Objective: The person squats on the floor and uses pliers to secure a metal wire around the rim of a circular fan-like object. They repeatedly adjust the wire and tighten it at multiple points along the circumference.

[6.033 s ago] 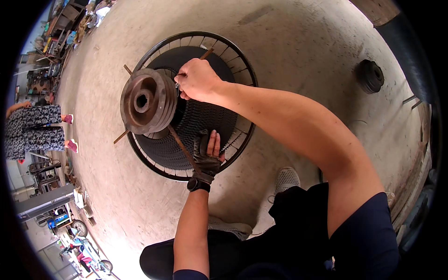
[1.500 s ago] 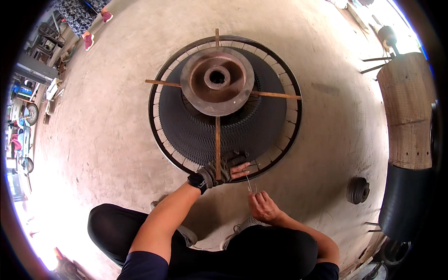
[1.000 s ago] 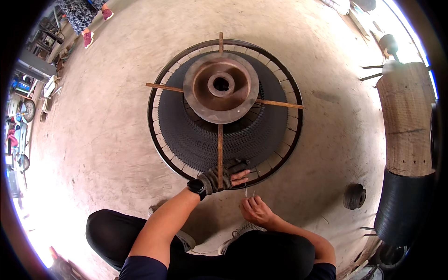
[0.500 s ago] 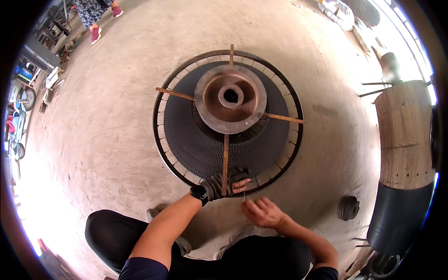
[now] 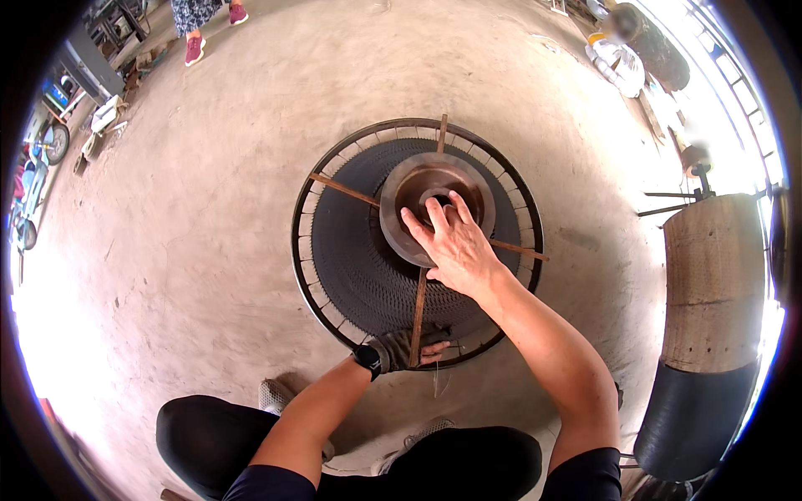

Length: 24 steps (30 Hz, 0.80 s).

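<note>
The right hand (image 5: 458,252) was bare and spread wide over the heavy pulley (image 5: 390,221), gripping nothing visible. The pulley sat above the toothed black stack (image 5: 347,259), within the spoked wheel (image 5: 296,238) on the floor (image 5: 192,234); thin bars (image 5: 419,309) jutted outward beneath it. The gloved left hand (image 5: 405,346) lay at the wheel's near edge, under one bar, fingers extended; its hold could not be determined. Fine wire (image 5: 437,384) showed just beside its fingers.
</note>
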{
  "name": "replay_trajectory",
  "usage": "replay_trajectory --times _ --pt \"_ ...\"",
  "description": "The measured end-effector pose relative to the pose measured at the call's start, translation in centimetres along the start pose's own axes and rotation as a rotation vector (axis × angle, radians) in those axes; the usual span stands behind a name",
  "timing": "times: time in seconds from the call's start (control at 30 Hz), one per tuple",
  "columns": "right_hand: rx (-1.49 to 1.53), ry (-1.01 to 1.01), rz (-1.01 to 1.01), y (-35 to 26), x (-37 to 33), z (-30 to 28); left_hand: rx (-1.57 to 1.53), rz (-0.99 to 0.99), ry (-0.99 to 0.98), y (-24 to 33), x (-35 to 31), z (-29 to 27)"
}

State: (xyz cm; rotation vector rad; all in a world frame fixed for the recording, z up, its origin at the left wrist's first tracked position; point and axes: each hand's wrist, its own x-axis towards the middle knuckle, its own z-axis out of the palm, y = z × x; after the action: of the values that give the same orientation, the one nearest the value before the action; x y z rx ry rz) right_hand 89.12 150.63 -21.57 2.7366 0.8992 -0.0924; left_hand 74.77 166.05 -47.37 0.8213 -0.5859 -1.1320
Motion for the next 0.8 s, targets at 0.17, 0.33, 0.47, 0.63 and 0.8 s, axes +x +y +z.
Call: replay_trajectory --times 0.17,0.33,0.47,0.63,0.8 --pt "0.068 -0.032 0.029 0.0 0.6 0.0 -0.437 -0.020 0.011 -1.4 -0.2 -0.4" --pt "0.119 0.050 -0.053 1.0 0.3 1.4 0.028 0.039 -0.056 -1.1 0.4 -0.3" --pt "0.183 0.007 -0.035 0.9 1.1 0.1 1.148 0.116 -0.099 -2.8 0.1 -2.2" --pt "0.316 -0.086 -0.030 2.8 -0.1 -3.0 1.846 0.310 -0.116 -3.9 0.7 -2.6" --pt "0.679 -0.222 0.055 5.1 -4.4 -8.1 1.896 0.486 0.039 -3.2 0.5 -1.7"
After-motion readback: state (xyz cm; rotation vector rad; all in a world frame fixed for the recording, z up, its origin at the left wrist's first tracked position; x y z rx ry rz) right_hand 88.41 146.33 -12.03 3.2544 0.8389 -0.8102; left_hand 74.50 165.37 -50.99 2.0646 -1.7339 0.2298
